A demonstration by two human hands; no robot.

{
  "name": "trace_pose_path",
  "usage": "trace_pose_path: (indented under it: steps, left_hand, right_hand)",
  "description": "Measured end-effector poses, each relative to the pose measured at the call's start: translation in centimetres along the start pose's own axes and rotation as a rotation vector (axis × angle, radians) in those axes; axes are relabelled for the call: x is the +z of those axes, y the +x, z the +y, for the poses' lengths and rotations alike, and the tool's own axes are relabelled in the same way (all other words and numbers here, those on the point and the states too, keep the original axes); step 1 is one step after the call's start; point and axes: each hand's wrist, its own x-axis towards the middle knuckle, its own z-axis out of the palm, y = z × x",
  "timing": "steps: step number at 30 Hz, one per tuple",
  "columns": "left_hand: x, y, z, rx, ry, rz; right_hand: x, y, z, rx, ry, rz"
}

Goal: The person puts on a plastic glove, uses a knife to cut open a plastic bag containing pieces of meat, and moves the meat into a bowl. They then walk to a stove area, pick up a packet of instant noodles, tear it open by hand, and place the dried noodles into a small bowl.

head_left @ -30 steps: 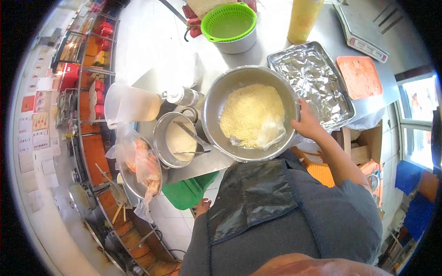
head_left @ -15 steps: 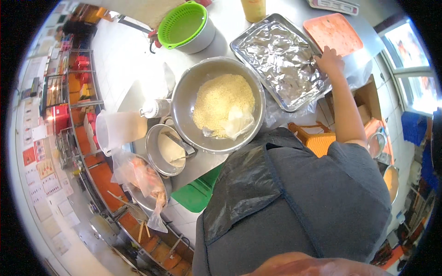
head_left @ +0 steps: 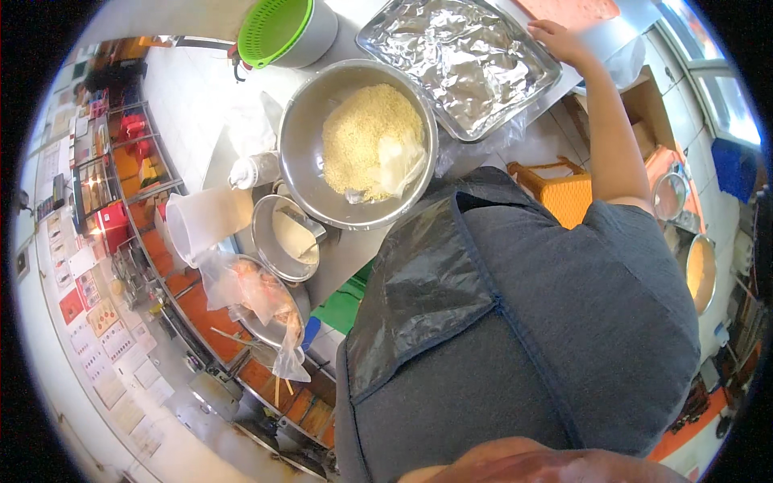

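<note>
My right hand (head_left: 557, 42) is at the right rim of a metal tray (head_left: 503, 117) lined with crinkled aluminium foil (head_left: 471, 60). Its fingers stretch out over that edge, partly blurred, and the thumb is hidden. Just beyond them lies a flat pink tray (head_left: 570, 10), cut off by the top of the picture. Left of the foil-lined tray stands a large steel bowl (head_left: 299, 153) of pale yellow crumbs (head_left: 366, 133), with a crumpled clear plastic bag (head_left: 400, 165) on top. My left hand is out of view.
A grey bucket (head_left: 318, 36) with a green strainer (head_left: 262, 36) stands far left. Near the bowl are a squeeze bottle (head_left: 256, 171), a translucent jug (head_left: 201, 225), a pot of white powder (head_left: 296, 237) and a bowl of bagged raw meat (head_left: 262, 298). An orange stool (head_left: 568, 197) stands right of my body.
The whole view has shifted, so the table's things sit higher and further left. My right hand stays by the tray's right rim, its fingers now pointing more to the left.
</note>
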Motion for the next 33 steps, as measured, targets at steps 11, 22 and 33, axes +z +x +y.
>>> trace_pose_path:
  steps: [11,22,33]
  left_hand:
    - [-1.2,-0.6,0.4,0.012,0.057,-0.014]
    - [-1.0,-2.2,1.5,0.003,0.013,0.030]
    - [-0.1,-2.9,2.3,0.004,-0.013,0.058]
  right_hand:
    - [8.1,-1.7,3.7,0.213,1.500,-0.150]
    - [2.4,2.2,2.2,-0.278,0.188,0.322]
    - [5.6,11.3,-3.6,-0.047,0.104,-0.056]
